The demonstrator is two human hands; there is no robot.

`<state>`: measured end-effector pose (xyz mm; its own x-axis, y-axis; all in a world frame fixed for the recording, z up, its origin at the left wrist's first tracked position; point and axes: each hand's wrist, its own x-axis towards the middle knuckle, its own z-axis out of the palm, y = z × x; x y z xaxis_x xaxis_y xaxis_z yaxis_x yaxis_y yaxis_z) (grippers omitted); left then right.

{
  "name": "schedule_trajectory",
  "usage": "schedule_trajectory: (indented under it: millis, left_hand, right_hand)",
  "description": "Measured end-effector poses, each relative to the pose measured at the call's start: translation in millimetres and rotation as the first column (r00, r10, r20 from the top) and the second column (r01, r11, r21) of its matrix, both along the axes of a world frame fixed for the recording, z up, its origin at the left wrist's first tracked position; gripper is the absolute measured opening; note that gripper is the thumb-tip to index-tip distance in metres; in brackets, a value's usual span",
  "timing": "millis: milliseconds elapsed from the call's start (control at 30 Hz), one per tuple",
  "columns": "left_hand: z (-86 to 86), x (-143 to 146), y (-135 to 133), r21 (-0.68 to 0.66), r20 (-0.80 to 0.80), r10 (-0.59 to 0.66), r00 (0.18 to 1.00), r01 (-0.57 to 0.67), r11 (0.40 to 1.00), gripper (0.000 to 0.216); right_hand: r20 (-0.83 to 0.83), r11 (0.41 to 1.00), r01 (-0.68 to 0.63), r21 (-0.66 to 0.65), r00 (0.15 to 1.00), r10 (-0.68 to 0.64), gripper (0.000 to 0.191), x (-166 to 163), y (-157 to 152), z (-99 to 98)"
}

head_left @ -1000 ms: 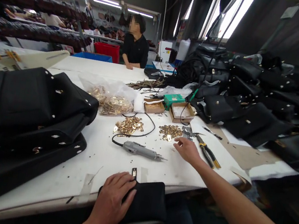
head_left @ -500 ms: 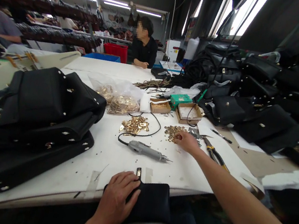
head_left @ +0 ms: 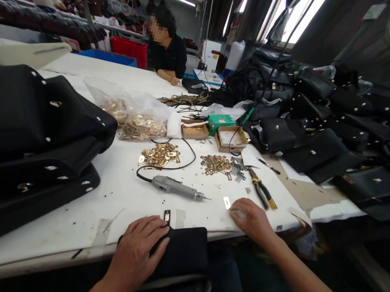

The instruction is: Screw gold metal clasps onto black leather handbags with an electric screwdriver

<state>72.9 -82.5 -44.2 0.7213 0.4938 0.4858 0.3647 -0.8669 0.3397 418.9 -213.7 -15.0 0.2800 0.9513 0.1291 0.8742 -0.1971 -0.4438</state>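
Note:
My left hand [head_left: 134, 253] lies with its fingers closed over the top edge of a black leather bag [head_left: 185, 255] at the table's front edge. A small dark clasp piece [head_left: 166, 216] lies just beyond its fingertips. My right hand [head_left: 252, 219] rests on the white table [head_left: 121, 198] near the front edge, fingers curled, pinching a small silver metal plate [head_left: 227, 202] at its tips. A grey electric screwdriver [head_left: 176, 187] with a black cord lies between the hands and two piles of gold hardware [head_left: 160, 154] [head_left: 216, 164].
Pliers [head_left: 260, 190] lie right of the piles. Behind are a plastic bag of gold parts [head_left: 135, 120], two cardboard boxes [head_left: 232, 138] and a green box [head_left: 221, 121]. Stacked black bags [head_left: 23, 136] fill the left, a heap of black bags [head_left: 333, 130] the right. A person [head_left: 166, 50] sits at the far end.
My right hand has drawn back from the right gold pile toward the table's front edge, now with a small plate at its fingertips. The left hand has stayed on the bag.

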Motion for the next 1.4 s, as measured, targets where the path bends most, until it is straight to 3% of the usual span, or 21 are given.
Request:
schedule_trajectory:
  millis: [133,267,400,600,700,800,933,1033,1167,1400]
  left_hand:
    - [-0.9,0,0,-0.022,-0.012,0.000,1.000,0.000,1.000,0.020]
    - [-3.9,-1,0,-0.040,-0.019,-0.016,1.000,0.015,0.999,0.020]
    - [-2.4,-1,-1,-0.072,-0.018,-0.015,1.000,0.014,0.997,0.021]
    - [2.4,-2,-7,-0.141,-0.008,0.002,1.000,-0.003,0.990,0.020]
    - [1.4,-2,-8,-0.161,-0.011,0.003,1.000,-0.005,0.987,0.020]
    - [0.7,-2,-8,-0.165,-0.015,0.003,1.000,-0.006,0.986,0.020]
    - [2.0,-2,-9,-0.170,-0.026,-0.001,1.000,-0.003,0.985,0.021]
    - [2.1,-2,-9,-0.182,-0.047,0.015,0.999,-0.023,0.983,0.021]
    - [0.5,-3,-10,-0.181,-0.065,0.062,0.996,-0.073,0.981,0.021]
    - [1.4,-4,-8,-0.183,-0.068,0.034,0.997,-0.046,0.982,0.021]
  right_hand:
    - [-0.145,0.996,0.086,-0.017,0.986,-0.088,0.025,12,2,-3.1]
    - [-0.098,0.985,0.061,-0.162,0.992,-0.078,0.045,18,24,-2.1]
    - [-0.054,0.958,0.004,-0.288,0.998,-0.021,0.036,21,40,-0.4]
    - [-0.190,0.957,0.050,-0.284,0.976,-0.107,0.022,21,39,8.3]
    - [-0.374,0.962,0.062,-0.264,0.913,-0.162,0.026,-1,39,24.3]
    - [-0.540,0.979,0.010,-0.202,0.833,-0.120,0.030,-47,49,40.4]
    - [-0.716,0.981,-0.125,-0.151,0.697,-0.021,0.027,-110,82,38.0]
    - [-0.699,0.964,-0.190,-0.184,0.715,0.007,0.021,-136,108,22.8]
    - [-0.661,0.942,-0.237,-0.239,0.750,0.021,0.015,-144,122,6.8]
    - [-0.603,0.945,-0.200,-0.259,0.798,0.004,0.011,-147,123,1.8]
